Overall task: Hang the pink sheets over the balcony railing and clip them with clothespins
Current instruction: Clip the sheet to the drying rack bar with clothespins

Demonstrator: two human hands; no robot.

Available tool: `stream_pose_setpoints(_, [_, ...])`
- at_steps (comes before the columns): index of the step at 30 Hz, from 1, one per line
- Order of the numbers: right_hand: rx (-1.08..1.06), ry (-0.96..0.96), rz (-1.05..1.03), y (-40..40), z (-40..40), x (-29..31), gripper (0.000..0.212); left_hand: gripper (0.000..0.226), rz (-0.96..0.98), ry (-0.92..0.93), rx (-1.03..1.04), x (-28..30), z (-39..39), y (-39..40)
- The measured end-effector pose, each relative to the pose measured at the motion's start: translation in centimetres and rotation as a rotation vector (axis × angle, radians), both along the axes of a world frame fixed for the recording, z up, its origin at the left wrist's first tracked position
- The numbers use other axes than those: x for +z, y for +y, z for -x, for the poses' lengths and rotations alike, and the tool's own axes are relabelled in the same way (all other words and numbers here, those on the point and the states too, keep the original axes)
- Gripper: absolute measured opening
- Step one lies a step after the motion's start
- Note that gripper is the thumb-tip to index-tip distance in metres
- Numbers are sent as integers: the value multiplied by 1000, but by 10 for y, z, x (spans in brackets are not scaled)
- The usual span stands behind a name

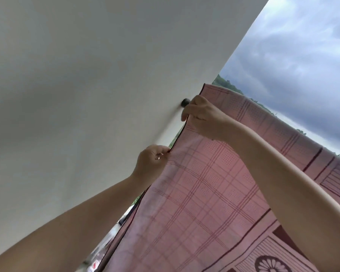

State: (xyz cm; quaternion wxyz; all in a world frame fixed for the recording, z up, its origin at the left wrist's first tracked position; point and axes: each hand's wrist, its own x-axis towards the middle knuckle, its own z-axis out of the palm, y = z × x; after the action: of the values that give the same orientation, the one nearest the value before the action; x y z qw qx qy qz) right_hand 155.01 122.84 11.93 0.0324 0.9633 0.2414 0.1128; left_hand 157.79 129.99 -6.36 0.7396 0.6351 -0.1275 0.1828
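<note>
Right, starting on the left, there's the big pale wall (86,85) filling most of my view, and my left hand (152,160) is up beside it, fingers curled tight and pinching the dark-trimmed edge of the pink sheet (204,193). Moving across, a small dark knob (185,102) sticks out of the wall just by my right hand (201,116), which is higher up the same edge, thumb and fingers clamped on the fabric where it folds over. The sheet itself is draped over something up there, presumably the railing, though I can't actually see the rail under the cloth, and it runs off to the right against the cloudy sky (302,46) with trees (224,83) beyond. So I'd say I'm in the hanging step, straightening this end edge so it lies flat. No clothespin in sight, nothing in either hand but cloth. Next I'll likely need to free one hand for a pin while the other keeps the edge from sliding.
</note>
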Motion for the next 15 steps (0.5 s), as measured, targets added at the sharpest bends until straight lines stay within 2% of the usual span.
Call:
stream_pose_setpoints(2, [-28, 108, 129, 1, 0, 3, 39, 14, 21, 14, -42, 4, 0, 2])
stream_pose_setpoints(5, [-25, 110, 282, 1, 2, 12, 50, 16, 6, 30, -96, 7, 1, 2])
stream_pose_setpoints(8, [-15, 88, 301, 8, 5, 18, 35, 16, 67, 47, -87, 6, 3, 2])
stream_pose_setpoints(15, [96, 67, 199, 34, 13, 27, 36, 15, 129, 97, 1, 1, 3, 0])
